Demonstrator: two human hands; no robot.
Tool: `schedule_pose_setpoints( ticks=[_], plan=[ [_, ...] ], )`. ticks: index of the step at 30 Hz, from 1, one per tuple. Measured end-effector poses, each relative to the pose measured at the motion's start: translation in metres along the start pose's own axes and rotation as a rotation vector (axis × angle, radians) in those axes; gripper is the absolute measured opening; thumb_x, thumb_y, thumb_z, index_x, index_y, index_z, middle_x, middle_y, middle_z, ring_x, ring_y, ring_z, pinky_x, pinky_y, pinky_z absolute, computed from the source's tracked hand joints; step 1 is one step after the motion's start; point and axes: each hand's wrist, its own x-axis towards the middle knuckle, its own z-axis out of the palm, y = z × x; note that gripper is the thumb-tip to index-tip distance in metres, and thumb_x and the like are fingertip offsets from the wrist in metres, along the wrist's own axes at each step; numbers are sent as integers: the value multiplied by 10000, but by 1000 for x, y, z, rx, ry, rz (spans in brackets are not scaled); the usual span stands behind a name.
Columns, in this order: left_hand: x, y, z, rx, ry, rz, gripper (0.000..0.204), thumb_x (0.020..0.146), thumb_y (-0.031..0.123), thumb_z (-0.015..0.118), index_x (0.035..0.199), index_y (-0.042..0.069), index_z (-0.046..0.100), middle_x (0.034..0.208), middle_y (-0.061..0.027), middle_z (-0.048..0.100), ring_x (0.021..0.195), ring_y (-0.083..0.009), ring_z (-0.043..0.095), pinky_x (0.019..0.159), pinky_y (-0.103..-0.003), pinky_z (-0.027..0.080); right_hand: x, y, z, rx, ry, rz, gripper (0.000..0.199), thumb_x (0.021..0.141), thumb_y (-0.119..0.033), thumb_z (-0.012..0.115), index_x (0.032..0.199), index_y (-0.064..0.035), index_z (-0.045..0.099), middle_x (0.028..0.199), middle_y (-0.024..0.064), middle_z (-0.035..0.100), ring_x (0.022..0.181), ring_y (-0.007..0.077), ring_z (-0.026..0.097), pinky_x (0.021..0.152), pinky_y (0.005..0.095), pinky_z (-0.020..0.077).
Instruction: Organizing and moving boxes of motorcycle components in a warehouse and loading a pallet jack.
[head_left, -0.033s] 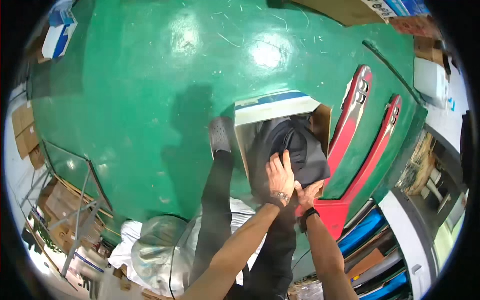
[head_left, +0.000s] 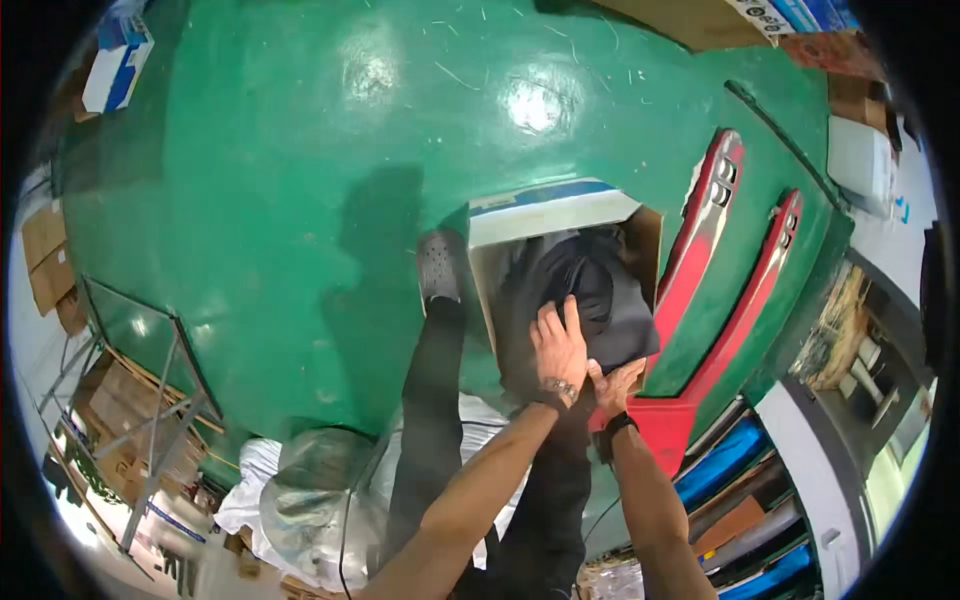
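Note:
An open cardboard box (head_left: 550,214) with white and blue outer flaps stands on the floor in front of me. Black fabric, possibly a bag (head_left: 625,322), fills it in a folded heap; its exact kind is hard to make out. My left hand (head_left: 558,347) lies on top of the black fabric, fingers stretched out and thumb apart. At the near right corner of the box, my right hand (head_left: 617,384) touches the lower edge of the fabric with its fingers extended. The box's near wall is mostly hidden by my hands and leg.
Two red pallet jack forks (head_left: 706,220) lie right of the box. My left shoe (head_left: 439,266) is planted beside its left side. A metal frame (head_left: 150,430) and cardboard stand at the left. Filled plastic sacks (head_left: 320,490) lie behind my legs; a shelf (head_left: 745,500) is lower right.

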Motion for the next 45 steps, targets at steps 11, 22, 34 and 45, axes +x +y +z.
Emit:
schedule_pose_setpoints(
  ticks=[11,22,34,45],
  plan=[
    [46,-74,-3,-620,-230,-235,1342,469,297,920,1474,5,81,1467,-235,289,1359,-329,316,1119,-364,287,7,-5,-2,-113,63,-31,1409,582,-708,734,1399,167,-8,1442,375,122,1364,465,158,1134,494,145],
    [28,-43,1,-493,-491,-247,1014,554,476,860,1297,-24,384,1233,-216,568,1149,-349,551,971,-380,440,8,4,-22,-62,-2,129,1456,576,-771,661,1360,227,-52,1411,454,76,1357,532,140,1124,505,196],
    [27,-65,13,-582,-479,-250,971,580,296,879,1331,-27,357,1253,-196,544,1176,-313,525,1005,-371,413,6,-5,-4,-145,65,148,1487,527,-839,609,1368,210,-27,1386,415,169,1211,529,352,1041,507,344],
    [16,-43,3,-470,-181,-81,1125,514,369,897,1390,-11,302,1292,-209,491,1216,-339,478,1037,-382,381,5,-7,-5,-314,52,198,1517,474,-896,546,1383,214,54,1413,385,221,1330,479,254,1111,475,217]
  ],
)
